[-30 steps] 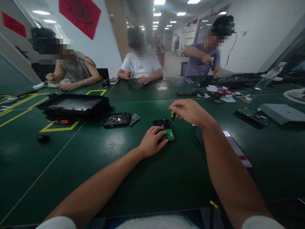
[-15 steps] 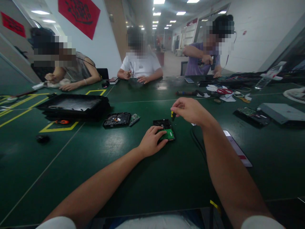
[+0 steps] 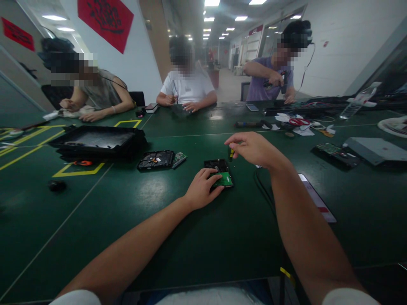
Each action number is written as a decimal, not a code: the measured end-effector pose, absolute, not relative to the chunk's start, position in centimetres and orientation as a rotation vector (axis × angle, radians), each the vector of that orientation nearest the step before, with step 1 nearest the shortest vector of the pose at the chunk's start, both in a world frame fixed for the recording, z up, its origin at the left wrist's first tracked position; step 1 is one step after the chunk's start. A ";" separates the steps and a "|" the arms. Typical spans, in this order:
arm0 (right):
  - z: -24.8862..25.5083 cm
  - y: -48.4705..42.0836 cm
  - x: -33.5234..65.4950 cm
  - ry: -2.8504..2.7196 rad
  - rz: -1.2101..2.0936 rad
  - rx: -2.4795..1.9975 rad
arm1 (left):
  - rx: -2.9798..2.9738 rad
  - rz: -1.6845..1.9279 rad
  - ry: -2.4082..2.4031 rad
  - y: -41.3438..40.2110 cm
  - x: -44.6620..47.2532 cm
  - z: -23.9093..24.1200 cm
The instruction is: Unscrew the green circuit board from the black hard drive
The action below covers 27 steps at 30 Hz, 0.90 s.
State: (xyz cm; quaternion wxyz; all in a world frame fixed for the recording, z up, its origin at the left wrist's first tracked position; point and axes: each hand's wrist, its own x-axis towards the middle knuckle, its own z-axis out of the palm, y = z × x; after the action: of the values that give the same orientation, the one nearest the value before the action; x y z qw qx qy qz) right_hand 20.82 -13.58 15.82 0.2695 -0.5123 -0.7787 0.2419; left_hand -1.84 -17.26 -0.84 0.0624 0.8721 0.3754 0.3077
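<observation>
A hard drive point(image 3: 217, 164) with a green circuit board point(image 3: 227, 180) lies flat on the table in front of me. My left hand point(image 3: 205, 186) grips it from the left, fingers over the board and thumb at its near edge. Just beyond the drive's right side, my right hand point(image 3: 249, 149) is closed on a small yellow-and-black screwdriver point(image 3: 232, 153). The screwdriver points down beside the drive's far right corner; its tip is too small to make out.
Left of the drive lie another opened drive point(image 3: 155, 160) and a loose circuit board point(image 3: 179, 159). Black trays point(image 3: 101, 142) stand farther left. A phone point(image 3: 318, 199) and a cable point(image 3: 264, 188) lie near my right forearm. Three people sit across the green table.
My right hand's fingers have shifted on the screwdriver, with the index finger reaching slightly farther left. My left hand and the hard drive have stayed in place.
</observation>
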 end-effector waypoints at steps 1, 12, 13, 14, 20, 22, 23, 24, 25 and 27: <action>15.9 -13.6 20.8 -2.095 0.644 -1.399 | 2.640 0.928 1.135 -17.2 -1.8 -0.9; 15.9 -13.7 20.9 -2.176 0.565 -1.351 | 2.658 0.934 1.131 -17.3 -1.7 -0.8; 15.9 -13.6 20.9 -2.166 0.546 -1.362 | 2.653 0.936 1.130 -17.3 -1.7 -0.8; 15.9 -13.6 20.9 -2.149 0.528 -1.381 | 2.650 0.937 1.130 -17.3 -1.7 -0.8; 15.8 -13.6 20.6 -2.069 0.505 -1.498 | 2.651 0.925 1.141 -17.2 -1.8 -1.0; 15.8 -13.7 20.6 -2.084 0.535 -1.451 | 2.655 0.922 1.144 -17.1 -1.8 -1.1; 15.8 -13.7 20.7 -2.095 0.552 -1.433 | 2.656 0.921 1.145 -17.1 -1.8 -1.1; 15.8 -13.8 20.7 -2.107 0.566 -1.427 | 2.657 0.920 1.144 -17.1 -1.8 -1.2; 15.9 -13.8 20.7 -2.113 0.574 -1.434 | 2.656 0.918 1.142 -17.1 -1.8 -1.1; 16.0 -13.9 20.7 -2.112 0.579 -1.462 | 2.654 0.915 1.139 -17.2 -1.8 -1.1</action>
State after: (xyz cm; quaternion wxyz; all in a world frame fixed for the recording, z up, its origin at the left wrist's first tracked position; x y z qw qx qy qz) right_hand 20.67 -13.86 15.99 0.2515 -0.5375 -0.7763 0.2127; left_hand -1.77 -17.15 -1.10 0.0560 0.8746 0.3755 0.3015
